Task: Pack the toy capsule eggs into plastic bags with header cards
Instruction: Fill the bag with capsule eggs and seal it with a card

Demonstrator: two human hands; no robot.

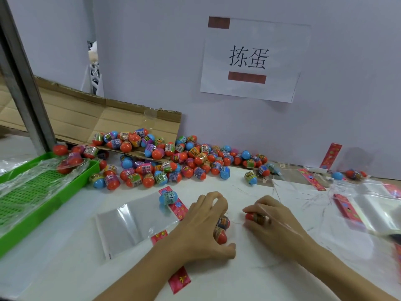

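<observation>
At the near middle of the white table (249, 285), two orange capsule eggs (221, 230) are held under the curled fingers and thumb of the left hand (204, 222). One more egg (257, 217) is gripped by the right hand (271, 220), whose fingers are closed round it; a thin clear film seems to lie over this hand (whether the egg is already inside a bag cannot be told).

The step in hand is judged to be the gathering of eggs for one bag. It is done well if the eggs are kept together and pressed lightly, so that none rolls away on the smooth surface, and if the bag mouth is held wide before the eggs are pushed in.

The egg in the right hand lies on its side, its long axis running left to right, with the orange end pointing left. The near egg under the left hand points its orange end toward the near edge, a little to the right.

A flat empty bag (128, 222) with a red header card (175, 206) lies just left of the left hand, and a blue egg (168, 197) rests on that card. The big pile of eggs (173, 161) is far behind, along the wall.
</observation>
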